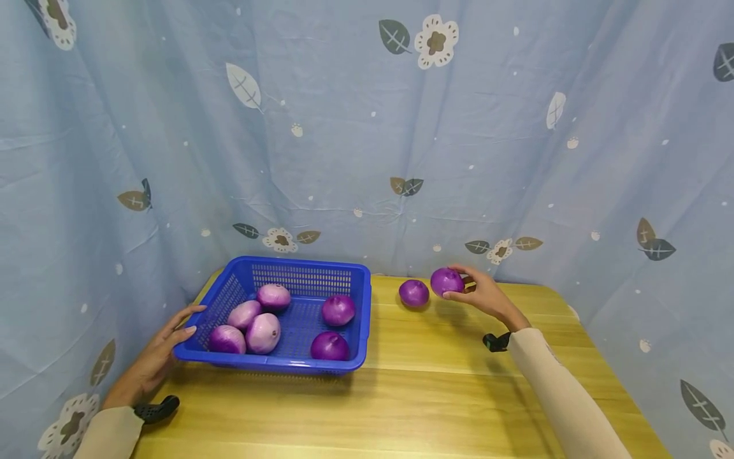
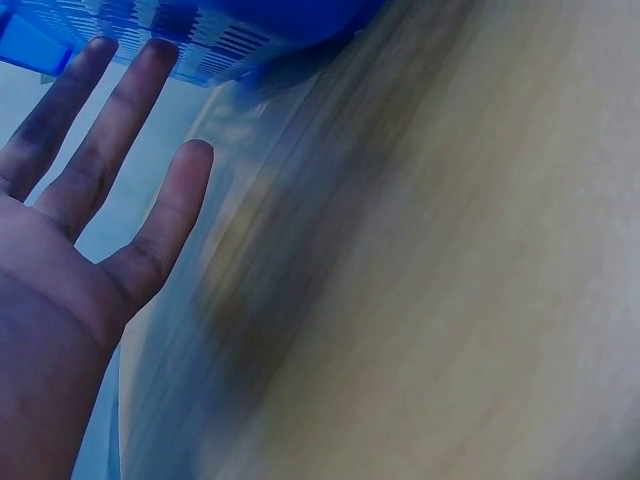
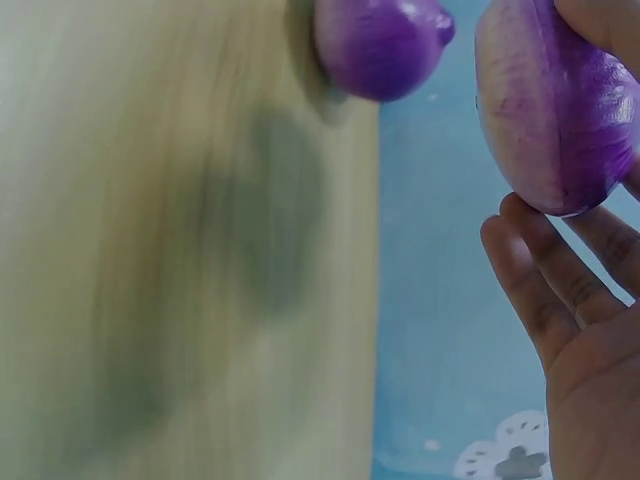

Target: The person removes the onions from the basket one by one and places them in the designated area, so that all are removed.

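Left hand: fingers straight and spread, tips at the left rim of the blue rectangular plastic mesh basket, probably steadying it. Basket sits toward the worktop's back-left corner. Inside: four pale purple-white round onions left, two deep-purple glossy onions right. Then a loose round purple onion near the back edge. Just right of it, a held purple onion, raised, pinched in right hand's thumb and fingers, likely for control. Right wrist view shows its pale side, which head view doesn't; left wrist view shows spread fingers, no onions.
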A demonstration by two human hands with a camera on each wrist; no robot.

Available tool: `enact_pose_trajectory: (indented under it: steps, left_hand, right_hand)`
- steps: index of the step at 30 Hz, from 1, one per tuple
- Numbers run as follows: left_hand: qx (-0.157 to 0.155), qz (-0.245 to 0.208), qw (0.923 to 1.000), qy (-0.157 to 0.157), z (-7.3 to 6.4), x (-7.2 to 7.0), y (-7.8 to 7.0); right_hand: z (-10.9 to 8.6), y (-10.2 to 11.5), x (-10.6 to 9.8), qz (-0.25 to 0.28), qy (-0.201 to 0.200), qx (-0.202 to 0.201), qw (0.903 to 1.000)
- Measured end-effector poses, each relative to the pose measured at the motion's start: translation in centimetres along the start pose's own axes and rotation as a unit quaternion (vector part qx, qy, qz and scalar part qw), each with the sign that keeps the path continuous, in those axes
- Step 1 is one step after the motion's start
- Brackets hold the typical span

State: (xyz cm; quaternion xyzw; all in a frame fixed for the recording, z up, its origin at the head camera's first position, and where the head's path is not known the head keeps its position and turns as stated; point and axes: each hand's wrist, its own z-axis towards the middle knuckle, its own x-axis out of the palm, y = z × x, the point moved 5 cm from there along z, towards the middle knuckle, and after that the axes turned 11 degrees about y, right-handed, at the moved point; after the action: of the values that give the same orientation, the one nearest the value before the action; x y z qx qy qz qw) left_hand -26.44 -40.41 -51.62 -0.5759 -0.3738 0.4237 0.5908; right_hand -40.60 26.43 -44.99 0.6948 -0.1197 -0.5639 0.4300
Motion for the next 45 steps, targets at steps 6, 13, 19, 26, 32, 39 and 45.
enact_pose_trajectory:
  steps: [6, 13, 19, 26, 32, 39, 45]
  left_hand:
    - [-0.008, 0.004, 0.9999, -0.007, -0.1, -0.1, 0.1]
    - [0.012, -0.013, 0.9998, 0.012, 0.0, -0.1, 0.0]
    - [0.015, -0.006, 0.9998, 0.015, 0.1, 0.0, -0.2]
    - [0.003, 0.016, 0.9999, 0.004, 0.1, 0.0, 0.0]
    - [-0.012, 0.036, 0.9993, -0.003, 0.0, 0.0, 0.0]
    - [0.01, 0.015, 0.9998, 0.002, 0.2, -0.1, 0.0]
    - [-0.011, 0.033, 0.9994, -0.009, 0.1, 0.0, 0.2]
  right_hand:
    - [-0.2, -1.6, 0.3, -0.009, 0.002, 0.008, 0.9999]
    - [-0.4, -3.0, 0.6, -0.009, -0.002, 0.025, 0.9996]
    - [0.0, -4.5, 1.1, -0.02, -0.001, 0.046, 0.9987]
    - [0.5, -5.6, 1.7, -0.017, -0.006, 0.061, 0.998]
    - [0.7, -6.1, 2.1, -0.011, -0.001, 0.072, 0.9973]
    - [0.6, -6.3, 2.1, 0.002, 0.011, 0.079, 0.9968]
    - [0.7, -6.1, 1.7, -0.018, 0.029, 0.083, 0.996]
